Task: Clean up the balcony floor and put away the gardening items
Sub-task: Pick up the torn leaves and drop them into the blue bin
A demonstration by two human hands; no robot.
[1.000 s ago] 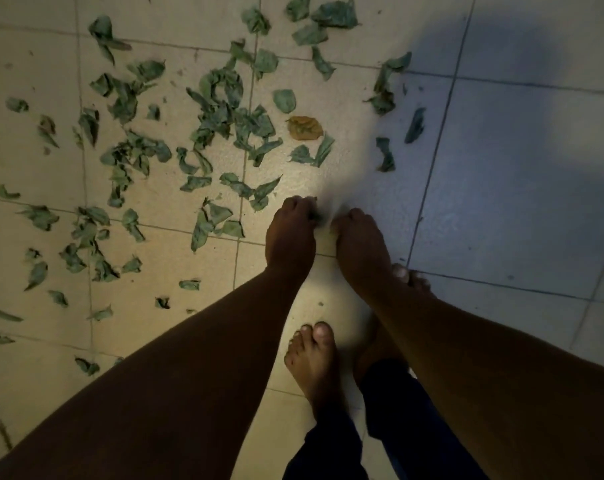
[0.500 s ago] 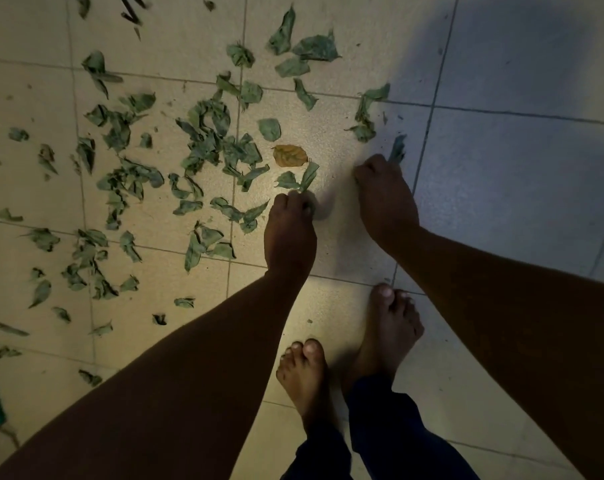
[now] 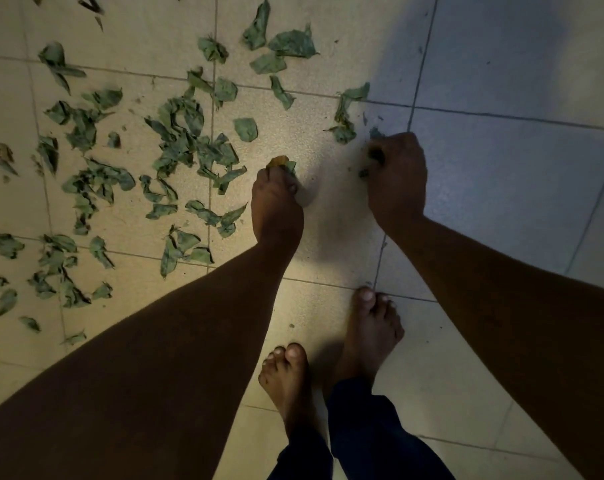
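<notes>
- Right hand (image 3: 395, 174) has moved out from beside the left hand (image 3: 276, 199), now closed on green leaf scraps.
- Left hand grips the yellow leaf (image 3: 277, 161), lifted since.
- Leaf litter (image 3: 176, 140) left of the left hand: pickup barely started.

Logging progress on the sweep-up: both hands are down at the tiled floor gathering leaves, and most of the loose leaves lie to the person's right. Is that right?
Not quite. The head view shows the left hand and right hand gathering leaves at the tiled floor, but most loose leaves lie to the person's left.
</notes>
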